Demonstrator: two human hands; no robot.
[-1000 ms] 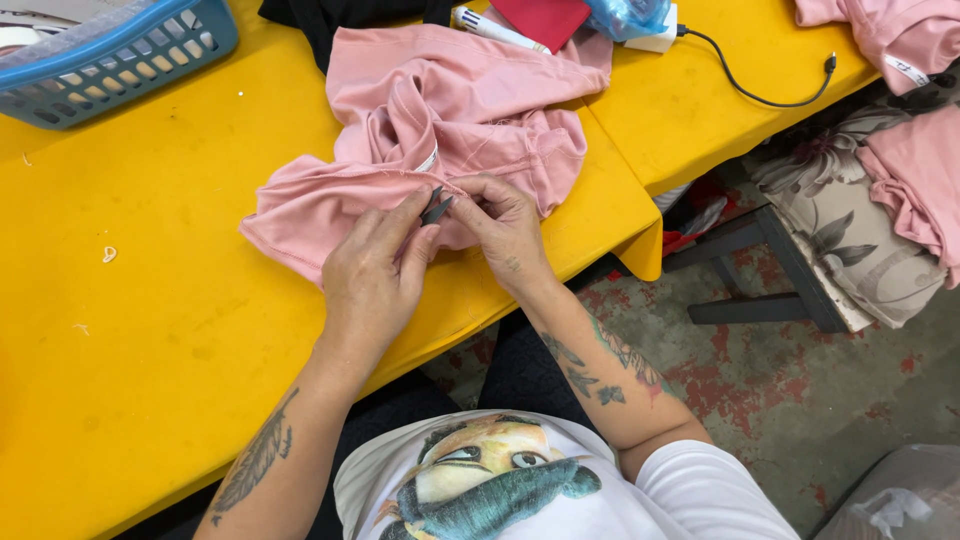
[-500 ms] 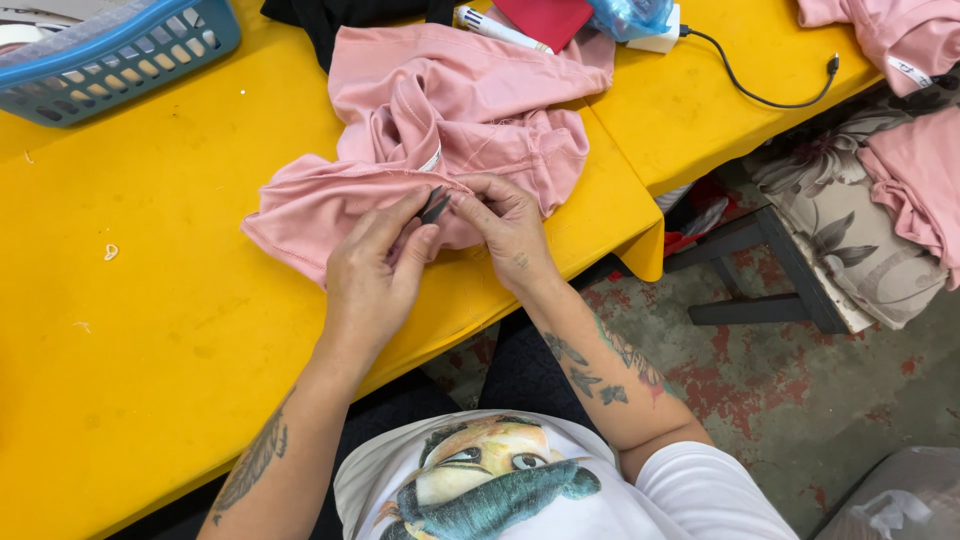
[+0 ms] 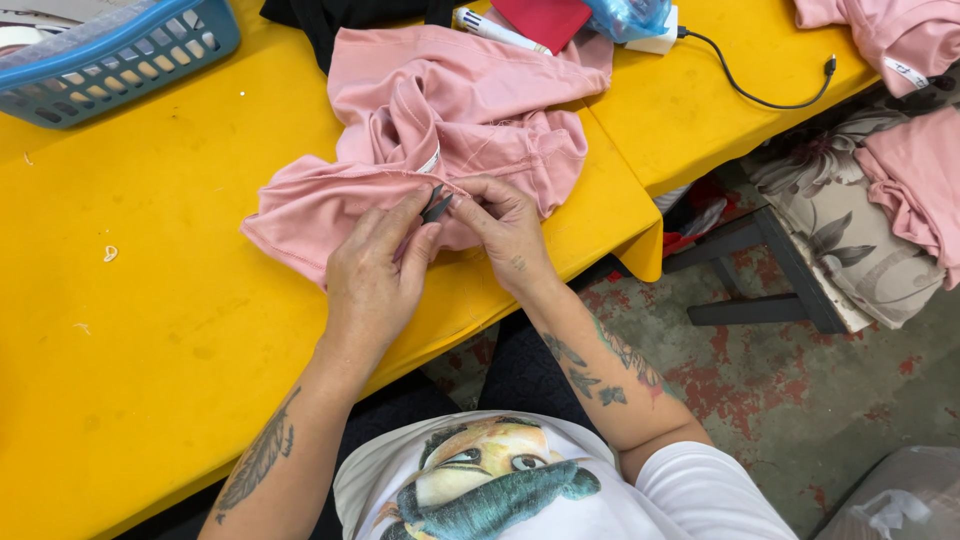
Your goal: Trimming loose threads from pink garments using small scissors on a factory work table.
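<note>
A crumpled pink garment [image 3: 470, 110] lies on the yellow table [image 3: 150, 320]. My left hand [image 3: 375, 275] grips a small dark thread snipper [image 3: 436, 204] with its tip at a seam of the garment. My right hand [image 3: 505, 230] pinches the pink fabric right beside the snipper's tip. Both hands rest on the garment's near fold, close to the table's front edge.
A blue plastic basket [image 3: 120, 55] stands at the back left. A black cloth [image 3: 350, 15], a white marker [image 3: 495, 30], a red item [image 3: 545, 18] and a black cable [image 3: 760, 95] lie at the back. More pink garments [image 3: 915, 180] sit on a floral-covered stool at the right.
Both hands have shifted slightly along the seam; the snipper stays at the fabric edge. The garment has barely moved.
</note>
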